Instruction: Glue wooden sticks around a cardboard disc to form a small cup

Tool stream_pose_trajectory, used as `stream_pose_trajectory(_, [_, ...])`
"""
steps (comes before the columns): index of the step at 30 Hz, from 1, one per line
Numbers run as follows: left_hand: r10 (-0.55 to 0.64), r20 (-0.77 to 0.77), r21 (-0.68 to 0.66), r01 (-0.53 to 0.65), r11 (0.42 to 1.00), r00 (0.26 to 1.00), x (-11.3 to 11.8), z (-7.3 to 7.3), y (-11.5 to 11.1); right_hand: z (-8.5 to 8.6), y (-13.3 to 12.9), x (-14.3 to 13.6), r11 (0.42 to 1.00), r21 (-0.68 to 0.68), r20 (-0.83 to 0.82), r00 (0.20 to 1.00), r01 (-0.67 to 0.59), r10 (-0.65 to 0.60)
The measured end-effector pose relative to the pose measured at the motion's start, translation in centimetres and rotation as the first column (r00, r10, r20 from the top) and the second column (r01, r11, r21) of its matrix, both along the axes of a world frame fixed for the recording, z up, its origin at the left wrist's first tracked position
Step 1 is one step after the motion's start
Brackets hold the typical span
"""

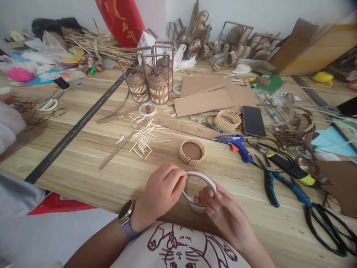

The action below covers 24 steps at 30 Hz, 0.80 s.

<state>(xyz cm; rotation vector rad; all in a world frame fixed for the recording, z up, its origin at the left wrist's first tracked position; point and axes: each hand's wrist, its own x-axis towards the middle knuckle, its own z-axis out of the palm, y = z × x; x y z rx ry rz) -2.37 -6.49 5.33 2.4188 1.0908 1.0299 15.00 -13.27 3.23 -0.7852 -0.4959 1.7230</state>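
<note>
A thin white ring (201, 175) is held between my two hands, tilted above the table's front edge. My left hand (164, 189), with a watch on the wrist, pinches the ring's left side. The fingers of my right hand (220, 208) are wrapped round its right side. Just beyond the ring, a round base with small sticks standing round its rim (192, 150) sits on the table. Loose short wooden sticks (143, 143) lie to the left, near two more rings. A blue glue gun (237, 145) rests to the right of the stick-rimmed base.
Pliers (287, 186) and black-handled scissors (329, 227) lie at the right. Further back are another stick ring (227, 121), a black phone-like slab (253, 121), cardboard sheets (202, 102) and lidded stick baskets (158, 87). Another person's sleeve (11, 121) shows at the left.
</note>
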Motion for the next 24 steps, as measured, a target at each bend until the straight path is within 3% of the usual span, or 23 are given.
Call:
stream_pose_trajectory(6, [0.185, 0.012, -0.058, -0.184, 0.981, 0.983, -1.9, -0.6, 1.2, 0.2, 0.4, 1.1, 0.995, -0.06, -0.118, 0.989, 0.083, -0.089])
stream_pose_trajectory(10, [0.148, -0.047, -0.056, -0.15, 0.987, 0.988, -2.6, -0.7, 1.2, 0.2, 0.7, 1.7, 0.982, -0.161, -0.253, 0.957, 0.101, -0.14])
stream_pose_trajectory(14, [0.065, -0.015, -0.211, -0.067, 0.975, 0.998, -1.8, 0.4, 0.5, 0.1, 0.9, 1.3, 0.966, -0.245, -0.315, 0.935, 0.087, -0.164])
stream_pose_trajectory(16, [0.015, 0.055, -0.356, 0.005, 0.934, 0.998, -1.1, 0.7, 0.1, 0.2, 0.9, 1.0, 0.96, -0.267, -0.321, 0.932, 0.08, -0.167])
stream_pose_trajectory(18, [-0.003, 0.168, -0.585, 0.102, 0.805, 0.986, -0.4, 0.7, 0.0, 0.1, 1.0, 0.7, 0.959, -0.276, -0.303, 0.94, 0.073, -0.159])
stream_pose_trajectory(21, [0.002, 0.387, -0.807, 0.338, 0.485, 0.922, 0.2, 0.5, 0.0, -0.3, 1.0, 0.5, 0.961, -0.269, -0.164, 0.98, 0.065, -0.112])
stream_pose_trajectory(23, [0.083, 0.49, -0.833, 0.437, 0.341, 0.868, 0.5, 0.3, 0.2, -0.7, 0.8, 0.7, 0.968, -0.217, 0.113, 0.989, 0.123, -0.1])
stream_pose_trajectory(24, [0.142, 0.517, -0.836, 0.463, 0.295, 0.844, 0.6, 0.3, 0.4, -0.8, 0.7, 0.9, 0.972, -0.145, 0.32, 0.938, 0.185, -0.131])
